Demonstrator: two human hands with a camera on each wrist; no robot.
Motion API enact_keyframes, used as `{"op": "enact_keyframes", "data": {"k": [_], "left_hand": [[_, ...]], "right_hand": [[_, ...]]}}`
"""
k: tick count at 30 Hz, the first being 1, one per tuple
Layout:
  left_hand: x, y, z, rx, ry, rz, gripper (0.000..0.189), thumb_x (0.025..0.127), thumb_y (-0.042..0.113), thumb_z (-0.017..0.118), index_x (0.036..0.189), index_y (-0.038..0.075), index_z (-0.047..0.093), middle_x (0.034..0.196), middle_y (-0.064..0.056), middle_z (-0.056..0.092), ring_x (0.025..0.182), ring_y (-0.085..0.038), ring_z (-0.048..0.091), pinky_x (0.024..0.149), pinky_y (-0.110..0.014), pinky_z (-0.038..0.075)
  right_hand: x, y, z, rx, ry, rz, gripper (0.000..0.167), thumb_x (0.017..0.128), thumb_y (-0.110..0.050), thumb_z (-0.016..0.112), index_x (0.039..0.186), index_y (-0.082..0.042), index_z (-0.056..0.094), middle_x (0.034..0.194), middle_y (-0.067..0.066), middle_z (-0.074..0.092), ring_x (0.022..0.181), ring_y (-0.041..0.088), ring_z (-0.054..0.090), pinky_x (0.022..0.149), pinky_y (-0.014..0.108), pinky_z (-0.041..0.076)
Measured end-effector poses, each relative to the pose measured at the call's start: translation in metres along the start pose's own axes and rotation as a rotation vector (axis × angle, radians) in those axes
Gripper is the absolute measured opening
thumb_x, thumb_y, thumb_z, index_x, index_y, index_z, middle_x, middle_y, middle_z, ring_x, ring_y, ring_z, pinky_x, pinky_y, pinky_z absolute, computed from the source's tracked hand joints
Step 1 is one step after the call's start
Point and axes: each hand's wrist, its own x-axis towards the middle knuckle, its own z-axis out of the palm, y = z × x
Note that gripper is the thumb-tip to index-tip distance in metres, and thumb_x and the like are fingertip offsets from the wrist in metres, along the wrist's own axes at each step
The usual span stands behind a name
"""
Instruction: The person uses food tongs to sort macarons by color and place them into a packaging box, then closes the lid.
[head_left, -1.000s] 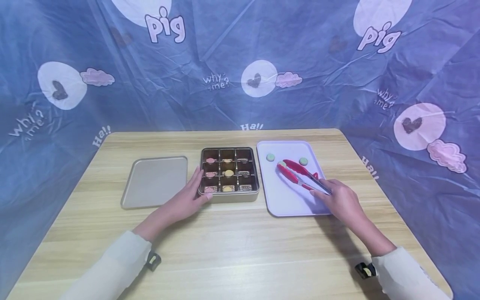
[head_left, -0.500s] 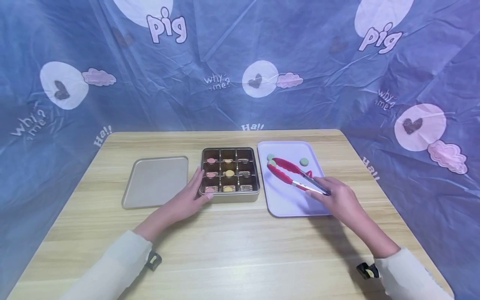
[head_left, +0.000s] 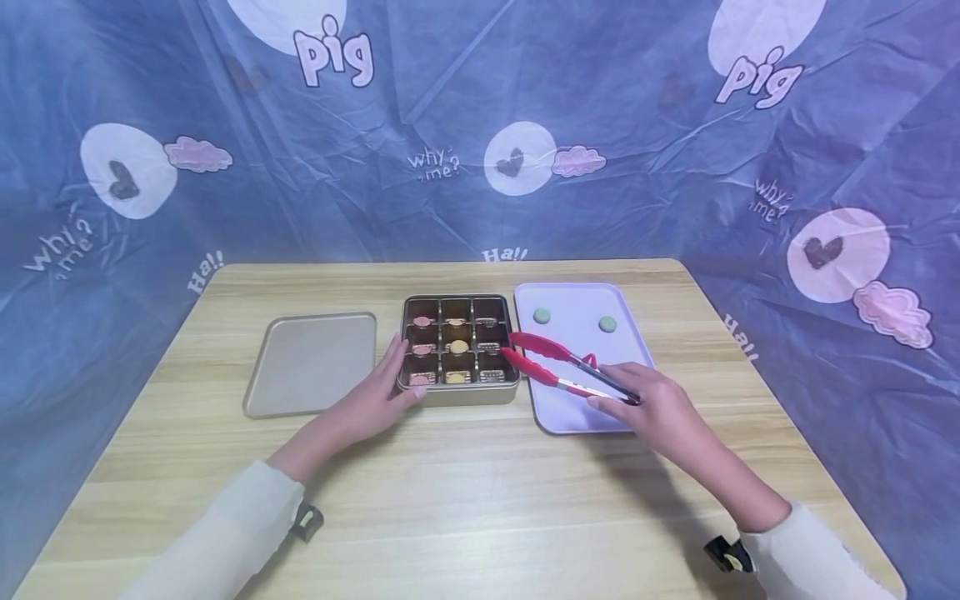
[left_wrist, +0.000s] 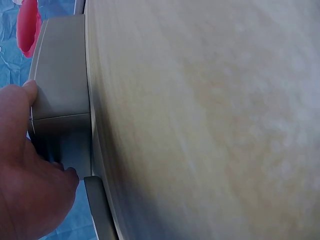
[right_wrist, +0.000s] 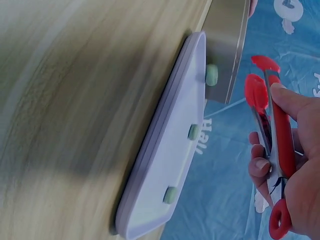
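Observation:
My right hand (head_left: pixel 656 408) grips red-tipped metal tongs (head_left: pixel 555 358), whose tips lie over the gap between the purple tray (head_left: pixel 570 412) and the tin box (head_left: pixel 472 396). The tongs' tips stand apart, and nothing shows between them in the right wrist view. Two green macarons (head_left: pixel 542 316) sit on the tray. Another green macaron (right_wrist: pixel 212 75) appears by the tray's rim in front of the box wall; whether it rests there cannot be told. My left hand (head_left: pixel 375 400) rests against the box's left side, fingers extended, thumb at the front edge.
Inside the box, the left column holds pink macarons (head_left: pixel 422 322) and the middle column yellowish ones (head_left: pixel 458 346); the right column shows patterned liner. A flat beige lid (head_left: pixel 315 362) lies left of the box. Printed blue fabric (head_left: pixel 390 208) hangs behind the wooden table (head_left: pixel 450 500).
The tongs have moved left from over the tray to the box's right edge. The green macaron seen at their tips half a second ago no longer shows there. My left hand stays put.

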Motion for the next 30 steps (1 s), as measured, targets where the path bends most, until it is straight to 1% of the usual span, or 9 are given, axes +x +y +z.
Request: {"op": "enact_keyframes", "data": {"k": [4,9,15,18,22,26,30], "left_hand": [[0.000,0.000,0.000,0.000,0.002,-0.004,0.093,0.100,0.058,0.049,0.162,0.021,-0.011,0.169,-0.007,-0.018,0.154,-0.042,0.011,0.123,-0.058,0.014],[0.000,-0.002,0.001,0.003,-0.001,0.005,0.094,0.100,0.061,0.047,0.162,0.022,-0.012,0.169,-0.006,-0.019,0.153,-0.042,0.011,0.123,-0.057,0.014],[0.001,-0.003,0.001,0.003,0.000,0.010,0.094,0.100,0.061,0.048,0.162,0.021,-0.011,0.169,-0.007,-0.019,0.153,-0.042,0.012,0.123,-0.057,0.015],[0.001,-0.002,0.001,0.002,0.000,0.010,0.094,0.100,0.060,0.048,0.162,0.021,-0.010,0.169,-0.007,-0.019,0.153,-0.043,0.011,0.123,-0.058,0.015],[0.001,-0.001,0.000,-0.003,-0.001,0.011,0.093,0.101,0.058,0.049,0.162,0.019,-0.010,0.169,-0.007,-0.019,0.153,-0.042,0.011,0.123,-0.058,0.014],[0.001,-0.001,0.000,0.000,-0.001,0.009,0.092,0.101,0.056,0.049,0.162,0.020,-0.010,0.169,-0.007,-0.018,0.153,-0.042,0.011,0.123,-0.057,0.015],[0.000,-0.001,0.000,0.001,0.000,0.005,0.093,0.100,0.058,0.049,0.162,0.020,-0.009,0.169,-0.007,-0.018,0.153,-0.042,0.011,0.124,-0.056,0.014]], "right_hand": [[0.000,0.001,0.001,-0.021,0.015,0.001,0.054,0.078,-0.019,0.088,0.124,0.001,0.070,0.113,0.019,0.073,0.102,0.038,0.070,0.087,0.057,0.058],[-0.002,0.009,-0.001,-0.042,0.012,0.031,0.055,0.077,-0.017,0.088,0.124,0.003,0.070,0.111,0.021,0.073,0.101,0.041,0.070,0.086,0.059,0.057],[-0.003,0.022,-0.002,-0.077,0.005,0.001,0.052,0.076,-0.016,0.089,0.121,0.003,0.071,0.107,0.019,0.075,0.098,0.039,0.071,0.082,0.058,0.058],[-0.001,0.026,-0.003,-0.107,-0.034,0.014,0.052,0.077,-0.019,0.088,0.122,0.001,0.072,0.108,0.019,0.075,0.099,0.039,0.071,0.082,0.057,0.058],[0.003,0.029,-0.005,-0.130,-0.090,0.029,0.054,0.077,-0.021,0.088,0.123,0.001,0.071,0.111,0.020,0.074,0.102,0.040,0.069,0.087,0.058,0.057],[0.007,0.029,-0.005,-0.132,-0.118,0.015,0.055,0.077,-0.023,0.088,0.123,0.002,0.071,0.111,0.020,0.073,0.103,0.039,0.070,0.088,0.057,0.057],[0.011,0.031,-0.005,-0.129,-0.136,0.007,0.054,0.077,-0.024,0.088,0.123,0.001,0.072,0.112,0.019,0.073,0.103,0.038,0.070,0.087,0.057,0.058]]}}
